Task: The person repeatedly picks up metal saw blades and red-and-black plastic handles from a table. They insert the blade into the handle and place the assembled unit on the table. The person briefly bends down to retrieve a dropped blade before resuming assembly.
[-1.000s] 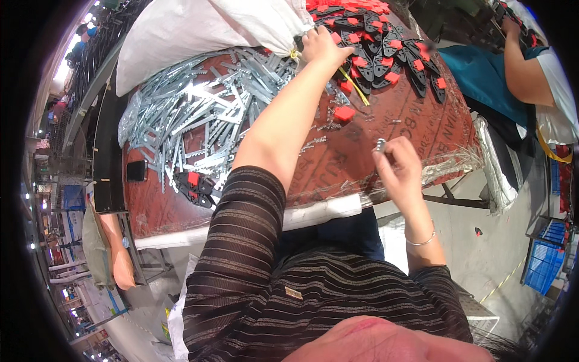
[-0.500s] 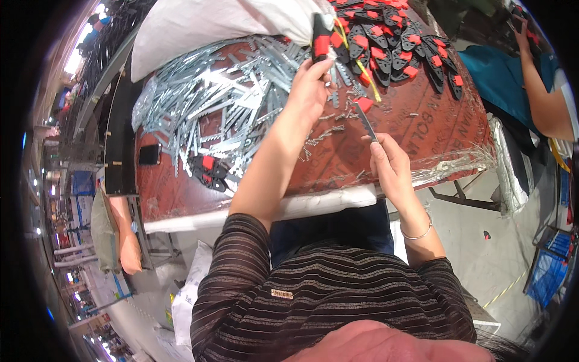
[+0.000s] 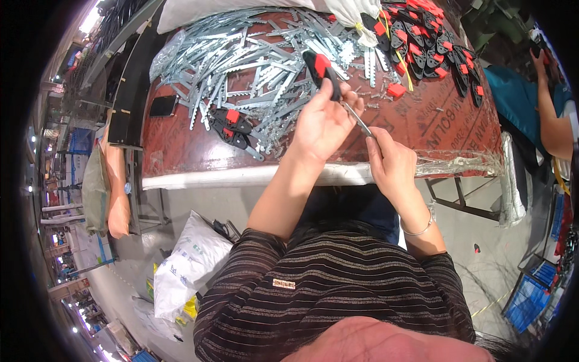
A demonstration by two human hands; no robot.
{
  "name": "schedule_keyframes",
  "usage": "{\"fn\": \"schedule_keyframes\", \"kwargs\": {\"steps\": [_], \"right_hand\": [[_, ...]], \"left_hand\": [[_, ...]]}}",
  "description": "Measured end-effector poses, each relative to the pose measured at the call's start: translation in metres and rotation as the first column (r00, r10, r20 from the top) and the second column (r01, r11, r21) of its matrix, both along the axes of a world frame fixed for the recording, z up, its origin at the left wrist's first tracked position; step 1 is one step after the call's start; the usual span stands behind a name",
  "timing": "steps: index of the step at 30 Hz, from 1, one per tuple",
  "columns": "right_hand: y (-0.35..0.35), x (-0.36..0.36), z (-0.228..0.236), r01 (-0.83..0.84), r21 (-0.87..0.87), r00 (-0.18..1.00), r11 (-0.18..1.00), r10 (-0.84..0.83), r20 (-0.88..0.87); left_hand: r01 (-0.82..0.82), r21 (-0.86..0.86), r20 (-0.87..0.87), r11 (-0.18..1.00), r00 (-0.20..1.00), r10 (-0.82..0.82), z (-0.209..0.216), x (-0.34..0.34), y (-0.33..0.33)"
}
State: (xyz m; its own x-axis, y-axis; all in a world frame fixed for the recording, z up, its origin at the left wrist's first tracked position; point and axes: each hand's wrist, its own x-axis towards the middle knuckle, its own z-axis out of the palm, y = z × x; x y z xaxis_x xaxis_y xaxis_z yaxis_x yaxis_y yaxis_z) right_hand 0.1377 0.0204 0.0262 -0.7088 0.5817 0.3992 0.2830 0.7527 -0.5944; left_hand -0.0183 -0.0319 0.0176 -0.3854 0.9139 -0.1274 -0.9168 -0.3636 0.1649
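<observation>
My left hand (image 3: 322, 123) grips a black plastic handle-shaped piece with a red part (image 3: 318, 65), pointing up and away over the table. Pinched in my right hand (image 3: 395, 160) is a thin metal strip (image 3: 357, 119). The strip's far end lies by my left fingers; whether it touches the black piece is hard to tell. Both hands are above the near part of the red-brown table (image 3: 440, 130). Beyond my left hand spreads a heap of loose notched metal strips (image 3: 241, 63). A few black-and-red pieces (image 3: 230, 127) lie to its left.
More black-and-red pieces (image 3: 431, 48) are piled at the far right, beside a yellow strap (image 3: 403, 69). Small springs (image 3: 374, 93) and a red block (image 3: 395, 90) lie nearby. A phone (image 3: 163, 106) rests at left, a white sack (image 3: 235, 8) behind. Another person's arm (image 3: 553, 127) shows at right.
My left hand has come nearer with the black piece, now tilted. The metal strip in my right hand now points toward my left fingers. The view has shifted slightly.
</observation>
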Motion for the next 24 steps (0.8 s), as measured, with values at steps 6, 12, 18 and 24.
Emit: {"fn": "schedule_keyframes", "kwargs": {"steps": [6, 12, 18, 24], "right_hand": [[-0.005, 0.007, 0.009, -0.004, -0.292, 1.000, 0.956, 0.001, -0.007], [-0.004, 0.010, 0.009, -0.029, -0.392, 1.000, 0.920, 0.031, -0.001], [-0.004, 0.013, 0.007, -0.072, -0.441, 0.997, 0.895, 0.073, -0.014], [0.010, 0.009, 0.010, -0.213, -0.792, 0.973, 0.572, 0.202, -0.116]], "left_hand": [[-0.139, -0.095, -0.209, 0.986, 0.971, 0.117, -0.003, 0.008, -0.009], [-0.235, -0.106, -0.318, 0.966, 0.929, 0.191, -0.003, 0.017, -0.006], [-0.288, -0.129, -0.386, 0.949, 0.896, 0.220, -0.005, 0.025, -0.005], [-0.164, -0.176, -0.446, 0.971, 0.892, 0.070, -0.010, 0.029, -0.014]]}}
